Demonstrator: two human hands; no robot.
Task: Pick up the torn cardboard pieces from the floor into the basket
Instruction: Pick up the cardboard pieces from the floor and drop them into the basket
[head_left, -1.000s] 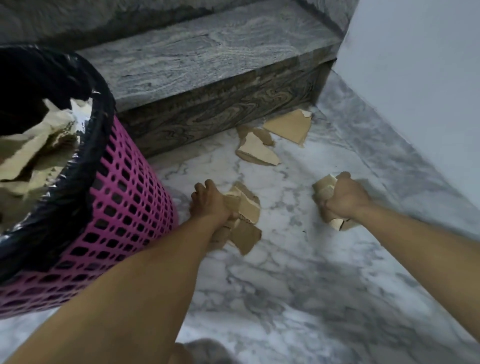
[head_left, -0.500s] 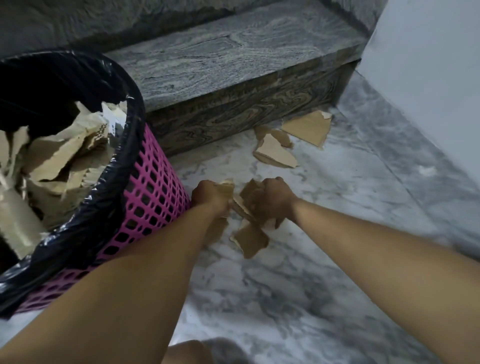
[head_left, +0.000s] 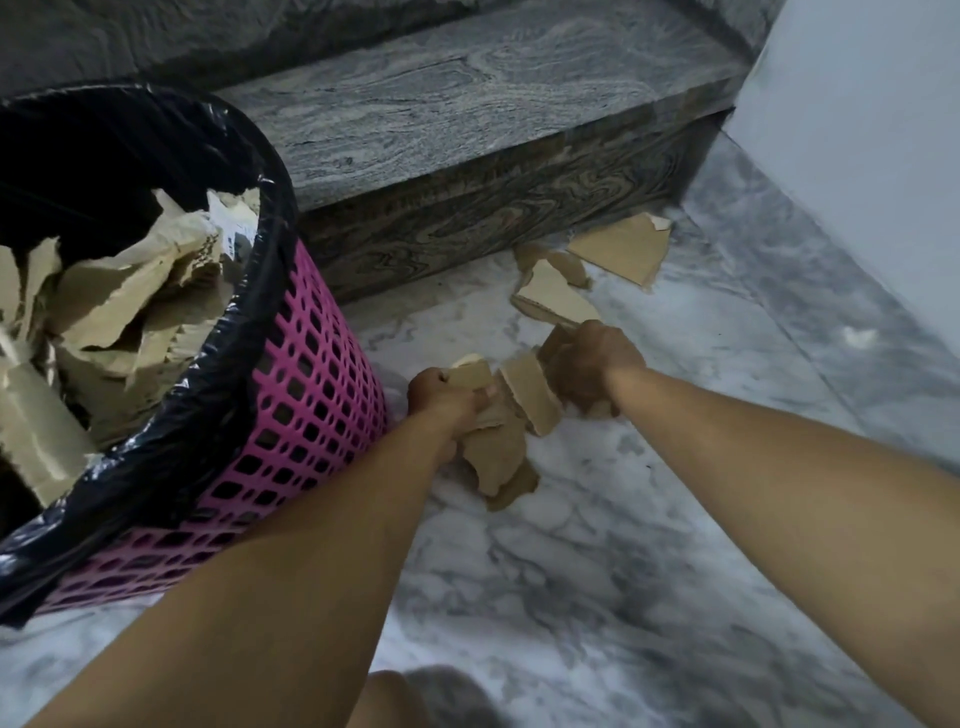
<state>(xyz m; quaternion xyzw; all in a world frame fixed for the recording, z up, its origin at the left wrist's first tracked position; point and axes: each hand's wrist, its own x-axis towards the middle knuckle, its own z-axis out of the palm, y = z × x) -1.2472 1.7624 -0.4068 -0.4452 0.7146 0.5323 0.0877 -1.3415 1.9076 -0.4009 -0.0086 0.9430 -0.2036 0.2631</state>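
1. Grey-white marble floor (head_left: 597, 597) is filling the scene, with a dark stone step (head_left: 467, 119) lying beyond both hands and a pale wall (head_left: 872, 130) standing off to the right of them.
2. Left hand (head_left: 441, 397) is gripping a bunch of torn cardboard pieces (head_left: 493, 447), fingers curled round the top, thumb pressing on the front; the lower scraps are hanging down from the grip, and whether they are touching the floor is unclear.
3. Right hand (head_left: 589, 366) is sitting just right of the left one, fingers curled round another cardboard piece (head_left: 532, 395), which is sticking out toward the left hand and touching its bunch.
4. Pink basket (head_left: 311, 374) with black bag liner (head_left: 156, 426) is standing just left of the left hand, already holding a lot of torn cardboard scraps (head_left: 119, 306).
5. Loose floor pieces (head_left: 558, 299) are lying just beyond the right hand, near the step's base; a bigger flat piece (head_left: 623, 249) is lying farther beyond, against the step.
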